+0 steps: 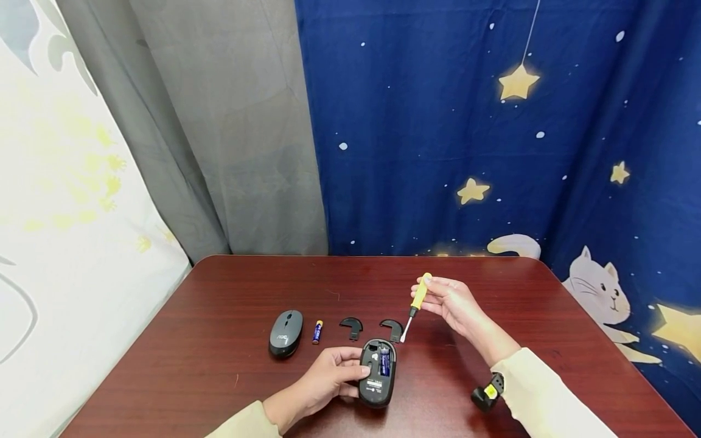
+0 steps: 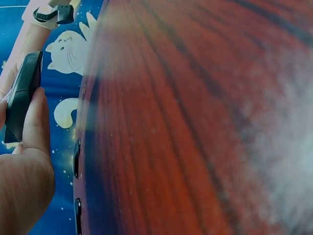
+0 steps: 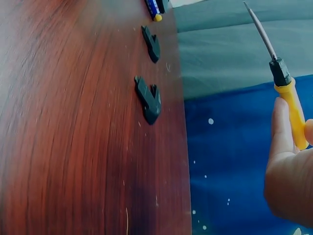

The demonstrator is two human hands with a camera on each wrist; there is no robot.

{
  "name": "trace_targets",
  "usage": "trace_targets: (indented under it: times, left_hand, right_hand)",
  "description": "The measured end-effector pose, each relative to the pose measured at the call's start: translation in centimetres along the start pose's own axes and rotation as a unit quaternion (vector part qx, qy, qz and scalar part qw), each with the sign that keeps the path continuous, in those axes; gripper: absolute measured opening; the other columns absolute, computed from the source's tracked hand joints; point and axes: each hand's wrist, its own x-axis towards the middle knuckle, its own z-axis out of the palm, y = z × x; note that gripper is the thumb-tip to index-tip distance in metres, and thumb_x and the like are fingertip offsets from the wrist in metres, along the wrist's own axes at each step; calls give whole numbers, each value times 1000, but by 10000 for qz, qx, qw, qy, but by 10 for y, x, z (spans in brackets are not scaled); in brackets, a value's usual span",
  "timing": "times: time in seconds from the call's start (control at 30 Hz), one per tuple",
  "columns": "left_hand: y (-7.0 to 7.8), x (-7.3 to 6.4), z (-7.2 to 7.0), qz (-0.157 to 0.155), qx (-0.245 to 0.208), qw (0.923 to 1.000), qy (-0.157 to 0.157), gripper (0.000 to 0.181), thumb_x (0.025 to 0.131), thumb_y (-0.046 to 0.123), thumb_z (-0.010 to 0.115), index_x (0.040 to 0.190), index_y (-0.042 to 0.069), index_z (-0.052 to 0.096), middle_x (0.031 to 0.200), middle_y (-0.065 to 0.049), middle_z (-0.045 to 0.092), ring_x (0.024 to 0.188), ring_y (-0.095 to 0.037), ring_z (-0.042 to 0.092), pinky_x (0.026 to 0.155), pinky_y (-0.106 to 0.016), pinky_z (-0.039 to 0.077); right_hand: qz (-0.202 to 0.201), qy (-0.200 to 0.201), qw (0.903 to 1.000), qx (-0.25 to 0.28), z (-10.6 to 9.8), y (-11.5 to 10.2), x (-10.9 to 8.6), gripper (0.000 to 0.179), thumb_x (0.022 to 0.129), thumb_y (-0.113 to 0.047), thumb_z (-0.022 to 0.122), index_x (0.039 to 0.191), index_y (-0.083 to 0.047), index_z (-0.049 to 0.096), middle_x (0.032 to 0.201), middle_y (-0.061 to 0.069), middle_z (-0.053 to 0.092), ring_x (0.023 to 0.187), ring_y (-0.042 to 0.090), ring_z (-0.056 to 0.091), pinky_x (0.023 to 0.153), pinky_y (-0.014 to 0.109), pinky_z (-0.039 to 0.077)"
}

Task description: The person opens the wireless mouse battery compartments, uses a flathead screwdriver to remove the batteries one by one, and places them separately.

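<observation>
My left hand (image 1: 334, 374) grips a black computer mouse (image 1: 375, 392), underside up, its battery bay open. Inside the bay lies a dark blue battery (image 1: 385, 362). In the left wrist view the same mouse (image 2: 23, 98) shows edge-on between fingers and thumb. My right hand (image 1: 451, 304) holds a screwdriver by its yellow handle (image 1: 420, 294), the metal shaft (image 1: 406, 329) slanting down toward the mouse, its tip just apart from it. In the right wrist view the screwdriver (image 3: 294, 115) stands clear of the tabletop.
Two black battery covers (image 1: 352, 326) (image 1: 392, 329) lie beyond the held mouse. To their left are a blue battery (image 1: 317, 332) with an orange end and a second, grey mouse (image 1: 286, 333), right side up. Curtains (image 1: 416, 152) hang behind the reddish-brown table (image 1: 219, 365).
</observation>
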Motion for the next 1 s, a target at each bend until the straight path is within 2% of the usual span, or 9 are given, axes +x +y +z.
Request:
trace_targets:
  times: [0.17, 0.4, 0.6, 1.0]
  left_hand:
    - [1, 0, 1, 2, -29, 10000, -3, 40, 90, 1, 63, 126, -13, 53, 106, -18, 67, 87, -22, 69, 70, -34, 59]
    - [2, 1, 1, -5, -46, 10000, -5, 41, 90, 2, 63, 126, -13, 53, 107, -20, 67, 88, -23, 69, 70, -36, 58]
    - [4, -1, 1, -35, -26, 10000, -13, 43, 90, 4, 65, 127, -13, 53, 110, -19, 67, 90, -23, 69, 71, -35, 58]
    - [5, -1, -1, -75, 37, 9999, 92, 42, 89, 4, 66, 126, -12, 54, 108, -18, 67, 88, -22, 69, 68, -32, 58]
  right_hand:
    - [23, 44, 9998, -199, -8, -5, -3, 22, 99, -7, 54, 117, 7, 57, 101, 11, 71, 94, 21, 69, 81, 36, 56]
    - [83, 61, 9996, -276, -20, -11, -10, 11, 98, -8, 57, 102, -5, 66, 98, 8, 71, 93, 21, 69, 81, 36, 56]
    - [11, 87, 9990, -437, -31, -14, -18, 10, 98, -9, 56, 104, -5, 64, 101, 9, 71, 95, 21, 69, 82, 36, 56]
    - [76, 278, 9973, -669, -57, -22, -27, 14, 99, -8, 55, 96, -12, 67, 91, 4, 71, 89, 17, 69, 78, 33, 57]
